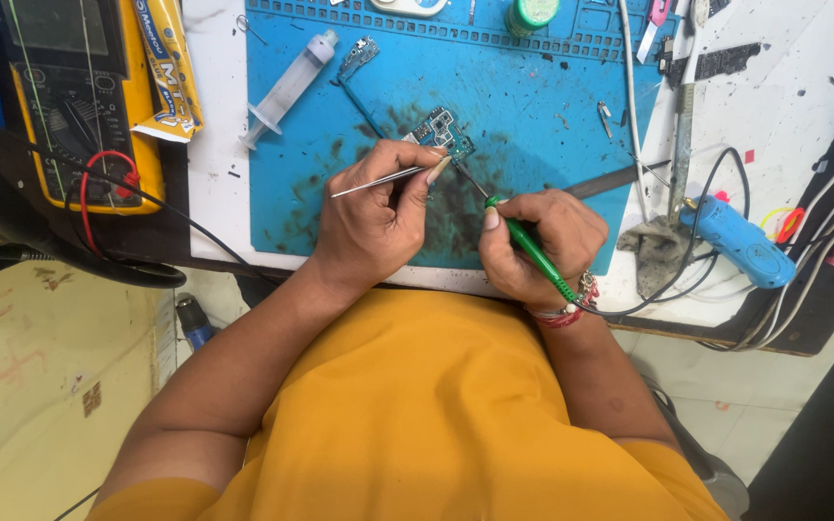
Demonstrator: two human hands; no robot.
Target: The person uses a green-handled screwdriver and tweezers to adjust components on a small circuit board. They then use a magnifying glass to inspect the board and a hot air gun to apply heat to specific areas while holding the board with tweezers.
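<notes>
A small blue-green circuit board (444, 129) lies on a stained blue work mat (523, 96). My left hand (375, 214) grips thin metal tweezers (378, 180), whose tips reach the board's near edge. My right hand (531, 243) holds a green-handled soldering iron (531, 247) like a pen. Its thin metal tip points up-left toward the board. A second narrow board piece with a dark strip (356, 60) lies farther back on the mat.
A yellow multimeter (74, 96) with red and black leads sits at the left. A clear syringe (290, 87) lies at the mat's left edge. A blue hot-air tool (737, 241), cables and a green-capped jar (531, 13) are at the right and back.
</notes>
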